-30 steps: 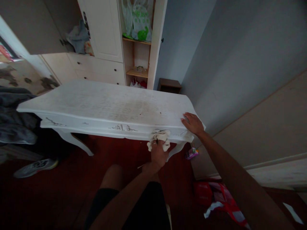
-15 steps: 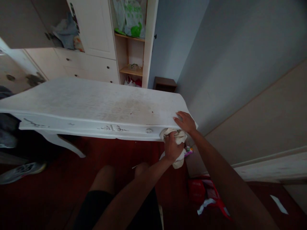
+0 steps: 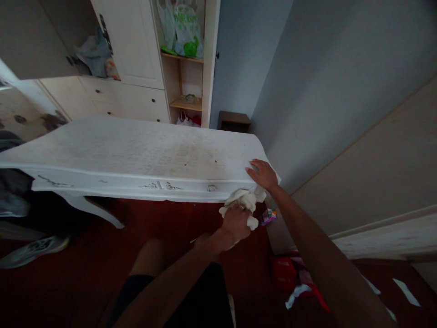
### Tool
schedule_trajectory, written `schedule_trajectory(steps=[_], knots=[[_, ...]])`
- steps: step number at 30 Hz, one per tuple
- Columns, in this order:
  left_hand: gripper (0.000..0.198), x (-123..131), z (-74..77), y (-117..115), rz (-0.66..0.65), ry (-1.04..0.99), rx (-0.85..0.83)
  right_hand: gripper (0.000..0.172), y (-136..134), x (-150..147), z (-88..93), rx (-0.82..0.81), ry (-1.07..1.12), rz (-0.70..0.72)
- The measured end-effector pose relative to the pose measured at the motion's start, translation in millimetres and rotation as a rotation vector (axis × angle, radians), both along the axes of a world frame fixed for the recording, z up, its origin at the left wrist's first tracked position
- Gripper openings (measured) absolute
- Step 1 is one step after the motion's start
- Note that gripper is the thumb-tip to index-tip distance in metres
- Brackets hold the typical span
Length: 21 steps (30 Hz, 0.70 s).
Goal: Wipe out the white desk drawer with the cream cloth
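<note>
A white table (image 3: 136, 150) with curved edges and carved trim spans the view, its top stained grey-brown near the middle. My left hand (image 3: 236, 223) is closed around a cream cloth (image 3: 244, 200), just below the table's front right corner. The cloth bunches up against the front edge there, and part of it is hidden by the hand. My right hand (image 3: 263, 175) lies on the tabletop at the right corner, fingers stretched out, holding nothing. A small round knob (image 3: 211, 188) sits on the front panel, left of the cloth.
Behind the table stands a white cabinet (image 3: 136, 50) with shelves holding plastic bags (image 3: 187, 32). A grey wall (image 3: 324, 68) closes the right side. On the red-brown floor lie a red bag (image 3: 284, 273) and paper strips (image 3: 406, 291). A shoe (image 3: 34, 250) is at left.
My left hand has moved down and slightly left with the cloth, away from the table's front edge. My right hand stays at the corner. The view has shifted slightly.
</note>
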State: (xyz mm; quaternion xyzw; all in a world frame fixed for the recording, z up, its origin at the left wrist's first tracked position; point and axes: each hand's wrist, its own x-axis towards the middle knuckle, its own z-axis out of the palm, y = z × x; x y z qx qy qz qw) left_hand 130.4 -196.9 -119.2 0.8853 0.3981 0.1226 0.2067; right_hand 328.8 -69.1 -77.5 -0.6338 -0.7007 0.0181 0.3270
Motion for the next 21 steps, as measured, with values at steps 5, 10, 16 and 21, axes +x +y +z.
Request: schedule_trajectory(steps=[5, 10, 16, 21], knots=[[0.038, -44, 49.9, -15, 0.095, -0.353, 0.069, 0.03, 10, 10, 5.3, -0.101, 0.48, 0.018], [0.041, -90, 122.8, 7, 0.224, -0.704, 0.276, 0.027, 6, 20, 11.3, -0.04, 0.893, -0.007], [0.037, -120, 185.7, 84, 0.334, -0.723, 0.689, 0.026, 4, 21, 9.7, 0.032, 1.059, -0.012], [0.042, -114, 184.7, 148, 0.303, -0.594, 0.762, 0.026, 5, 17, 8.6, 0.013, 0.915, -0.051]])
